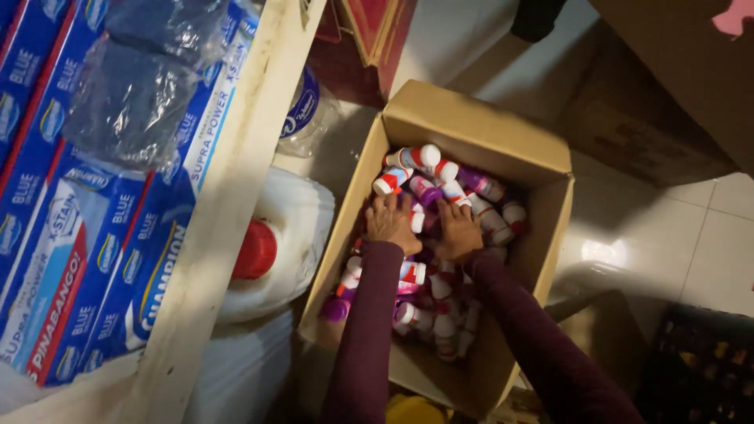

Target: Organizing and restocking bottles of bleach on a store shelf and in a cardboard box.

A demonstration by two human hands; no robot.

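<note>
Cardboard box (542,169), small white-capped bottles (416,157) heaped under and beyond left hand (390,222) and right hand (457,232), both spread flat, palms down

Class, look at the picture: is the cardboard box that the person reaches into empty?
No: the cardboard box holds a heap of small white-capped bottles, and both the left hand and right hand rest on them.

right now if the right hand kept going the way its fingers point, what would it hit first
Probably the small white-capped bottles just past the right hand, piled in the cardboard box. Its fingertips already seem to rest among them, though depth is hard to judge from above.
</note>
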